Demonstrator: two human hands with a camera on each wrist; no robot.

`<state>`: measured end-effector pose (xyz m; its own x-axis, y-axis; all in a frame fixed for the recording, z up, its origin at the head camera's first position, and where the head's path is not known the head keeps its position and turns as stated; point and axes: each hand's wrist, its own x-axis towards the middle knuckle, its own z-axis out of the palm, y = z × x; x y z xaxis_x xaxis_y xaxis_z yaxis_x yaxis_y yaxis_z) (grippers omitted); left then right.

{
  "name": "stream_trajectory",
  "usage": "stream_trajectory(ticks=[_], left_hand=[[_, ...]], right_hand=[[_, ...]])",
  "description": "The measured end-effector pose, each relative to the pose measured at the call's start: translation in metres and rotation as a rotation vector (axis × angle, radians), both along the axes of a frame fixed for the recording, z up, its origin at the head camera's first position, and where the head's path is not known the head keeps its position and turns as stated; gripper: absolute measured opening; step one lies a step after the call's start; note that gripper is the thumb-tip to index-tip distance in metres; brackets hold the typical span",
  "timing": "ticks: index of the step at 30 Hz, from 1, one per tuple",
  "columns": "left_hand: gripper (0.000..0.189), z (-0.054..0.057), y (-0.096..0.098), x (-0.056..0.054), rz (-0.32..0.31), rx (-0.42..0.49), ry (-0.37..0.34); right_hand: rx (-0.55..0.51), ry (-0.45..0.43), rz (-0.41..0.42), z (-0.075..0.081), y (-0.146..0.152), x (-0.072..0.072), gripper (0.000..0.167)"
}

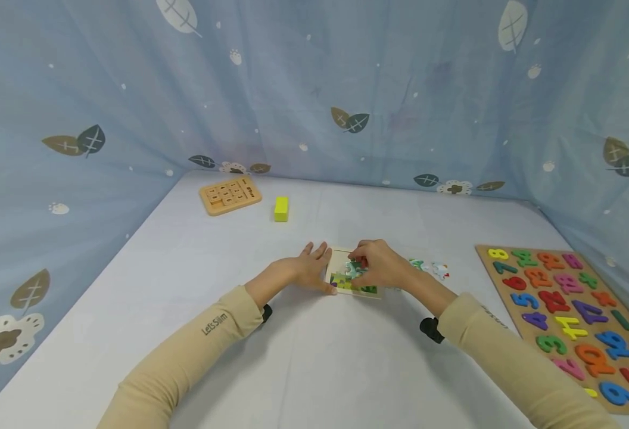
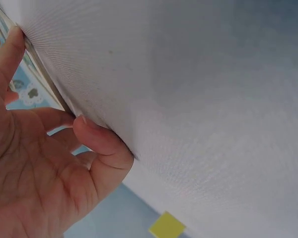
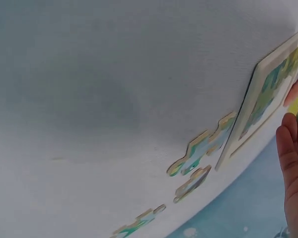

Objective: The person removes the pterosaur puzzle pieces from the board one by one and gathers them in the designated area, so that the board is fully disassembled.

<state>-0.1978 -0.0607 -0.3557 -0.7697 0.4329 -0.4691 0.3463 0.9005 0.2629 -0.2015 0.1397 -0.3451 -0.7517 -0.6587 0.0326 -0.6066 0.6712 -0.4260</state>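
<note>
A shallow wooden puzzle tray (image 1: 338, 258) lies in the middle of the table, its near part filled with green and yellow picture pieces. My left hand (image 1: 309, 271), fingers spread, rests along the tray's left side; the left wrist view shows fingers and thumb at the tray edge (image 2: 49, 85). Over the tray, my right hand (image 1: 383, 266) pinches a blue-green puzzle piece (image 1: 352, 270) between thumb and fingers. That piece stands tilted in the right wrist view, partly cut off by the frame's edge. Several loose puzzle pieces (image 3: 196, 151) lie beside the tray on its right.
A wooden sliding number puzzle (image 1: 230, 195) sits at the back left, with a yellow block (image 1: 281, 209) to its right. A board of coloured numbers (image 1: 529, 310) lies along the right side. Behind the white table (image 1: 229, 250) hangs a blue patterned curtain (image 1: 293, 89).
</note>
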Motion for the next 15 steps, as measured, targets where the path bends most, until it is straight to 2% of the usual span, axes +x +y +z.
stream_trajectory(ticks=[8, 15], left_hand=[[0.097, 0.0, 0.001, 0.0, 0.001, -0.011, -0.004], [0.097, 0.0, 0.0, 0.001, -0.016, 0.001, -0.002]], right_hand=[[-0.006, 0.023, 0.042, -0.002, 0.008, 0.004, 0.044], [-0.027, 0.037, 0.011, 0.001, 0.018, 0.009, 0.045]])
